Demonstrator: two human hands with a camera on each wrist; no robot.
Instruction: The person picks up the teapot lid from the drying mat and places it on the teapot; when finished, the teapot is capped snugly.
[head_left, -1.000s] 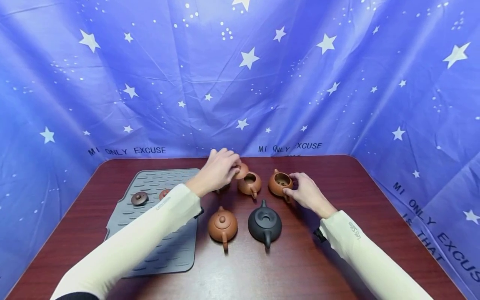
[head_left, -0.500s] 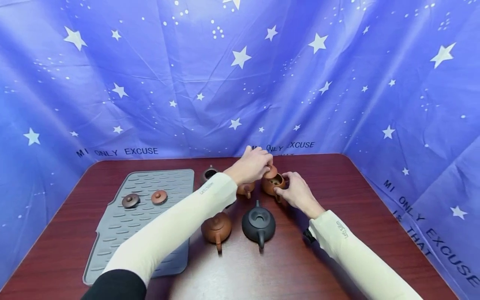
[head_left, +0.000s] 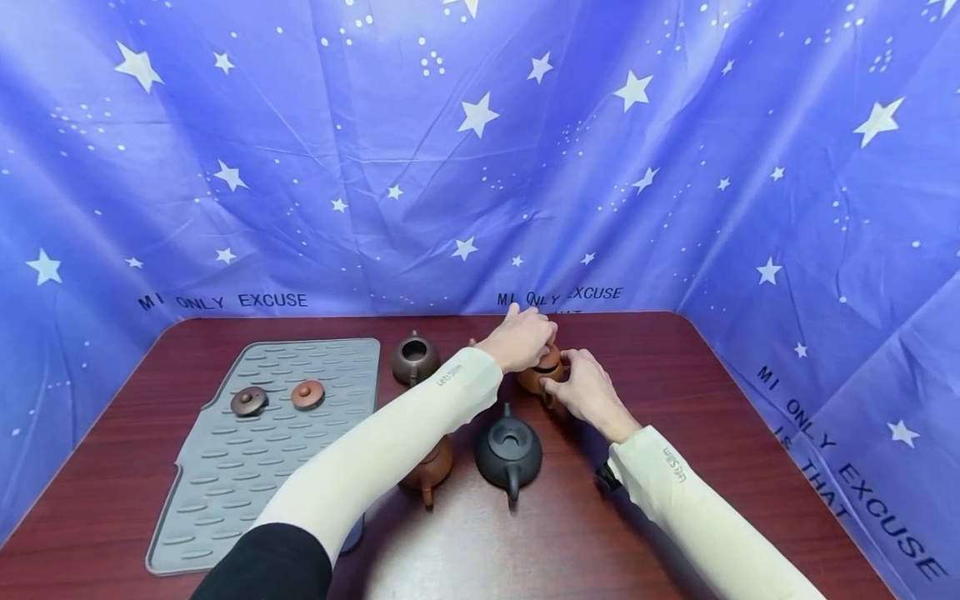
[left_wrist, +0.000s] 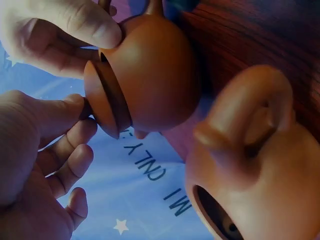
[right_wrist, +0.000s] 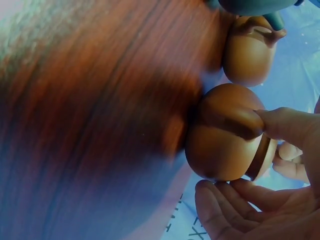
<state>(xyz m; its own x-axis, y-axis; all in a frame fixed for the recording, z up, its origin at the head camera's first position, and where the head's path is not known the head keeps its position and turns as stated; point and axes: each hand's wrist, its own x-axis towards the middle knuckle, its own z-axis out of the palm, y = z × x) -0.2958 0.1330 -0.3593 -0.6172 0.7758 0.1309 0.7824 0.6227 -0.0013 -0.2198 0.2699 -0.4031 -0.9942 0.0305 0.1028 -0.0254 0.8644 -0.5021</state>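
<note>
My left hand [head_left: 520, 337] pinches the knob of an orange-brown teapot lid [left_wrist: 102, 102] between thumb and fingertips. The lid sits tilted at the mouth of a round orange-brown teapot [left_wrist: 160, 75], and a dark gap shows along one side. Around that teapot's body my right hand [head_left: 592, 387] holds on, its thumb near the handle in the right wrist view and its other fingers on the opposite side. A second orange-brown teapot [left_wrist: 270, 185], with its mouth uncovered, stands close by; in the head view my left forearm mostly hides it.
A grey mat [head_left: 262, 467] on the left bears a dark brown lid [head_left: 249, 402] and a reddish lid [head_left: 307, 394]. A lidless dark brown teapot [head_left: 415, 357] stands at the back. Nearer are a black teapot [head_left: 508, 450] and a partly hidden brown teapot [head_left: 429, 471].
My left hand has carried the lid rightward, past the second teapot, and lowered it to the mouth of the teapot at the right. My right hand keeps its hold on that teapot.
</note>
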